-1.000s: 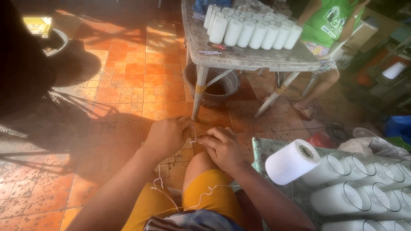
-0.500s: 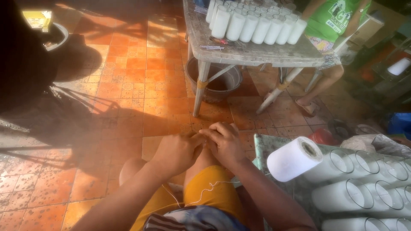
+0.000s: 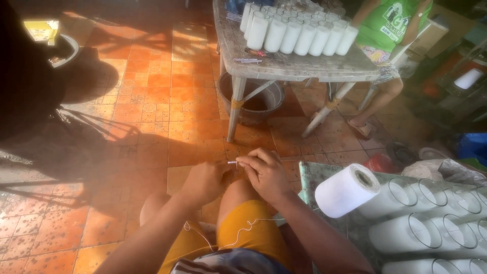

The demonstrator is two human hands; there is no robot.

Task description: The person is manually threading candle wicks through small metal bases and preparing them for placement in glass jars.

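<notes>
Since 0.5 s ago the hands have drawn slightly apart and a short white wick piece (image 3: pixel 232 163) now shows between them; the view has tilted a bit. R hand (image 3: pixel 264 172) has its grip pinched shut on the wick piece at the fingertips. L hand (image 3: pixel 205 180) sits just left of that grip, fingers curled closed; can't tell if it touches the wick. Thin white string (image 3: pixel 238 234) trails below the grip, across the yellow shorts (image 3: pixel 248 231). Right of the grip: white thread spool (image 3: pixel 345 192), then 2+ rows of glass candle jars (image 3: pixel 431 223) lying on their sides. Beyond the grip: a desk (image 3: pixel 304 66) w/ upright white candles (image 3: pixel 297 35), a metal basin (image 3: pixel 253 101) under it, another person in a green shirt (image 3: pixel 393 23) seated behind. Orange tile floor (image 3: pixel 152 101) all around.
</notes>
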